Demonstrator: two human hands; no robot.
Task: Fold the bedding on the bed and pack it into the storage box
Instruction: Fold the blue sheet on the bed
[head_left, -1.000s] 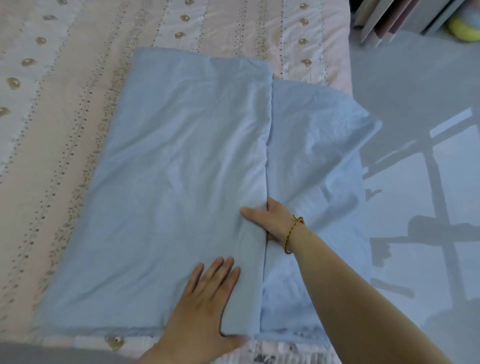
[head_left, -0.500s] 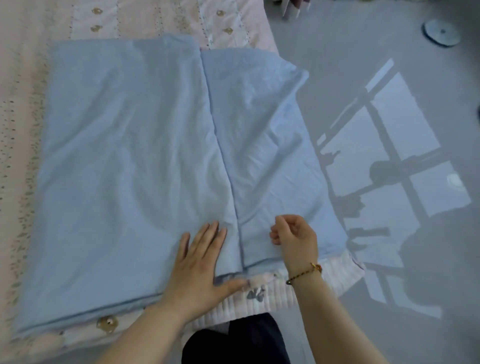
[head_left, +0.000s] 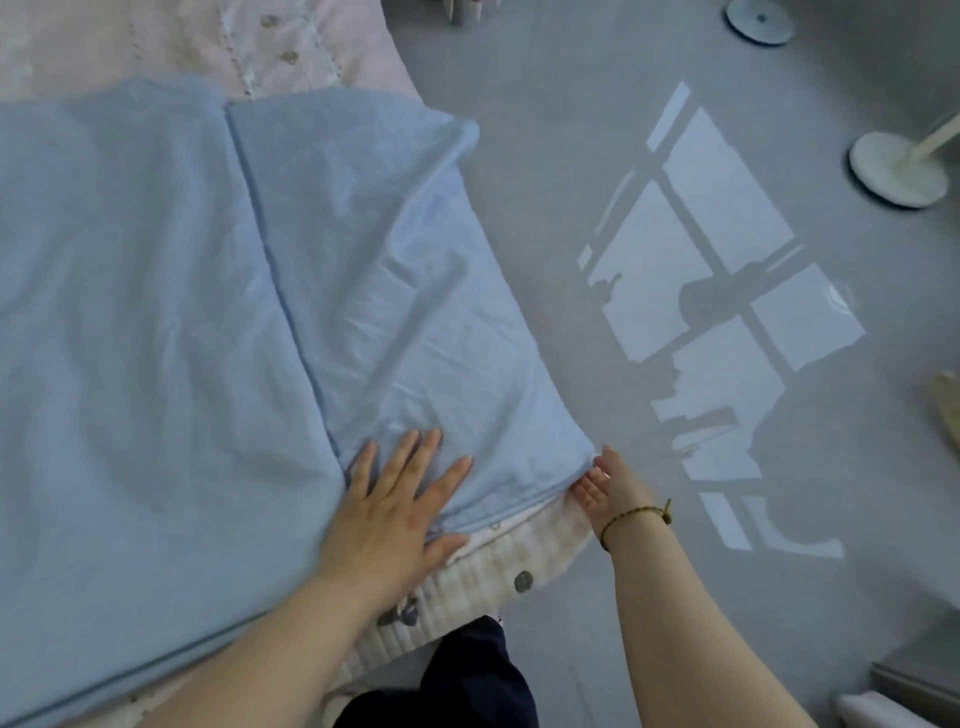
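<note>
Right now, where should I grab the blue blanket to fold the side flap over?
Probably the near right corner of the blue blanket, coming from the floor side. That corner overhangs the bed, so the right hand can slip under it while the left hand presses flat.

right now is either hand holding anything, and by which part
Right hand is at the near right corner of the blue bedding; a closed grip cannot be told. Left hand only presses flat.

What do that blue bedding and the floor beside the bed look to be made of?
The blue bedding looks like soft woven cloth, perhaps cotton: matte, with fine creases and a thick, padded folded edge. The floor looks hard and smooth, grey with a slight sheen, since it shows a crisp window-light patch; tile, vinyl or concrete cannot be told.
</note>
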